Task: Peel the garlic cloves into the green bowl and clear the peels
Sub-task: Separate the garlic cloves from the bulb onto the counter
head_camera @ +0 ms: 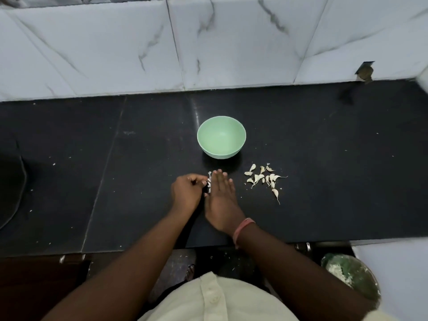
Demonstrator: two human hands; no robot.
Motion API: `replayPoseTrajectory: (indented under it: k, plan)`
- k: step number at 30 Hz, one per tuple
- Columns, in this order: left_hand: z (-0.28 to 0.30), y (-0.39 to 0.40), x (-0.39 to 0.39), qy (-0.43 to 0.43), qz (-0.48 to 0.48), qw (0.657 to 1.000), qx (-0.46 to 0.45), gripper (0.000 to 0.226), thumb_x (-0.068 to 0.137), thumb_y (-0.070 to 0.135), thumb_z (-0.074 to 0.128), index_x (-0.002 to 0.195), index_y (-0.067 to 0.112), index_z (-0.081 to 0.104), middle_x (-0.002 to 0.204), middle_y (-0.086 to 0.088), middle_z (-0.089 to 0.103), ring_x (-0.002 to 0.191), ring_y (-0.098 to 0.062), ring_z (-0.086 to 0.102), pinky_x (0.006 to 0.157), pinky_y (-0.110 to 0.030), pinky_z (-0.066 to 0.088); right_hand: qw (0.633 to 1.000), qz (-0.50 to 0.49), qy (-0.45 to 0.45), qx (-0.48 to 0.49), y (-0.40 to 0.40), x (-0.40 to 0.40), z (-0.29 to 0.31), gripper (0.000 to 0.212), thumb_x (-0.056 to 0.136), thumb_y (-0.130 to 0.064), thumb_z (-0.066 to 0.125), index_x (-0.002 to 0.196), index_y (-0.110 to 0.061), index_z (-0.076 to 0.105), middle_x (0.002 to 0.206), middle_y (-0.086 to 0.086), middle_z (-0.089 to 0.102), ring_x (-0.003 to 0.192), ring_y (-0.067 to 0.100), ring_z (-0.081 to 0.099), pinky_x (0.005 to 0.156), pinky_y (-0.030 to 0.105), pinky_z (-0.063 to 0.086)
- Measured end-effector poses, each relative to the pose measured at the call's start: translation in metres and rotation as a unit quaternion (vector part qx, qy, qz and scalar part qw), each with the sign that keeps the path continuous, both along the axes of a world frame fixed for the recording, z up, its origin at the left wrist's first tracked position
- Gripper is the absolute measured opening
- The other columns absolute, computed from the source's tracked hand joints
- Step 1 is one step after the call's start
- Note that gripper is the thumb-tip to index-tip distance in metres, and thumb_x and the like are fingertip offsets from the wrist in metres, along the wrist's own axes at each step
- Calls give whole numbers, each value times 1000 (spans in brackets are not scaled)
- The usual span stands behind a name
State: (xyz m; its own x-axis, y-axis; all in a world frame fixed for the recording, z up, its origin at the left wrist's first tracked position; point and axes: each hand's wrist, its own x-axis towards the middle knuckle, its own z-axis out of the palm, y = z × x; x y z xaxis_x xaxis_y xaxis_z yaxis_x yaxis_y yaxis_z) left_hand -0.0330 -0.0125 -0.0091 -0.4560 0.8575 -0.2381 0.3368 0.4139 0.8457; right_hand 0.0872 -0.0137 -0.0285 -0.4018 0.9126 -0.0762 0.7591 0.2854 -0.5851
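Left hand [186, 193] curled, right hand [221, 195] flat beside peels [209, 183].

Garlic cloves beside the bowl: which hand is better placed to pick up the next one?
Right. The right hand lies open nearest the garlic cloves; the left hand is farther away, fingers curled by white bits.

No legible text anywhere.

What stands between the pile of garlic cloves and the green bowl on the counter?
Nothing visible. The garlic cloves lie just in front and to the right of the green bowl, with only bare black counter between them. Both hands work further left.
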Motion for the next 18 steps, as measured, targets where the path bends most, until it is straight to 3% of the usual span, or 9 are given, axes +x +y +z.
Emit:
replayPoseTrajectory:
  k: [3, 5, 6, 8, 11, 15, 18]
  plan:
    - [4, 6, -3, -29, -8, 1000, -8, 10, 82, 21, 78, 74, 26, 79, 69, 6, 75, 64, -13, 71, 73, -42, 62, 997, -46, 67, 8, 3, 6, 5, 64, 85, -13, 36, 147, 4, 41, 151, 26, 42, 143, 40, 36, 121, 45, 22]
    - [7, 10, 4, -55, -42, 998, -3, 17, 86, 13, 71, 77, 26, 79, 72, 1, 76, 64, -15, 70, 74, -46, 62, 989, -115, 59, 72, 4, 21, 8, 55, 81, -15, 38, 131, -3, 58, 129, 19, 59, 117, 37, 57, 104, 44, 45]
    - [6, 12, 9, -51, -72, 996, 4, 23, 85, 8, 67, 84, 27, 80, 79, 1, 77, 70, -15, 72, 79, -45, 62, 983, -146, 28, 106, 5, 31, 9, 48, 82, -18, 38, 122, -8, 62, 119, 14, 62, 105, 35, 61, 93, 43, 49]
    - [8, 14, 23, -19, -139, 990, 22, 34, 84, -1, 61, 101, 22, 79, 95, 1, 78, 86, -13, 73, 87, -39, 59, 969, -205, -33, 135, 4, 49, 10, 33, 87, -21, 44, 111, -14, 66, 108, 10, 64, 93, 34, 61, 83, 42, 48]
    - [16, 15, 50, -1, -182, 983, 38, 30, 88, -3, 60, 106, 14, 77, 97, 1, 76, 80, -9, 69, 77, -17, 55, 934, -316, -78, 147, -1, 78, 14, 18, 86, -16, 63, 104, -14, 68, 103, 12, 62, 89, 37, 58, 78, 43, 46]
    - [17, 25, 77, 43, -204, 977, 45, 28, 85, 6, 67, 108, 18, 76, 100, 1, 75, 89, -15, 68, 87, -31, 53, 915, -392, -74, 65, 4, 114, 15, 24, 92, -22, 64, 114, -14, 69, 116, 14, 59, 104, 38, 53, 90, 43, 40]
    - [14, 39, 89, 68, -222, 973, 1, 47, 77, 15, 78, 123, 17, 68, 110, -6, 69, 100, -20, 64, 93, -28, 48, 940, -333, -52, 45, 16, 122, 10, 17, 92, -16, 63, 104, -9, 72, 106, 17, 65, 99, 38, 59, 88, 42, 46]
